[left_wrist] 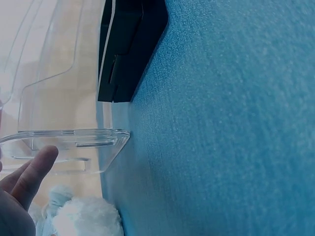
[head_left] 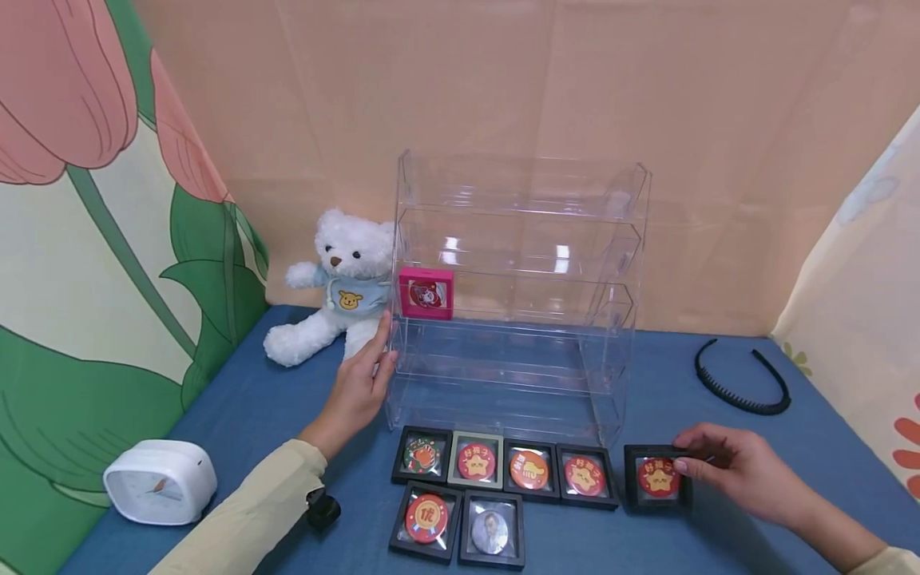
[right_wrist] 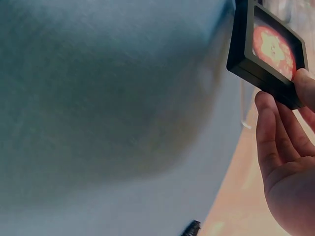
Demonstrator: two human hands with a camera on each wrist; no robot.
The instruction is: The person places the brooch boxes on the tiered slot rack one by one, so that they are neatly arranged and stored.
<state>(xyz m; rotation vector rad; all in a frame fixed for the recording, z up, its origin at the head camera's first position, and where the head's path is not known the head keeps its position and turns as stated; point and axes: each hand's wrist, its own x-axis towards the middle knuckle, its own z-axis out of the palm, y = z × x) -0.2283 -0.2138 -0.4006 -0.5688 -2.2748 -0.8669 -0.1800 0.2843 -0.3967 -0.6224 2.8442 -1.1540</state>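
Note:
At the right, the right hand (head_left: pixel 740 473) pinches a small black display frame (head_left: pixel 657 477) by its right side, thumb in front and fingers behind. Inside the frame is a round red badge with a yellow star-like figure; the right wrist view shows the same display frame (right_wrist: pixel 246 64) tilted. The left hand (head_left: pixel 355 399) has its fingers extended at the left side panel of a clear multi-tier display rack (head_left: pixel 517 278). In the left wrist view, a finger (left_wrist: pixel 35 172) lies along the rack's edge. One pink display frame (head_left: pixel 426 294) stands at the left of a middle tier.
In front of the rack, several framed badges (head_left: pixel 477 461) lie in two rows. A white teddy bear (head_left: pixel 352 263) in a blue top sits left of the rack. A white clock (head_left: pixel 160 482) stands front left, and a black headband (head_left: pixel 747 403) lies at the right.

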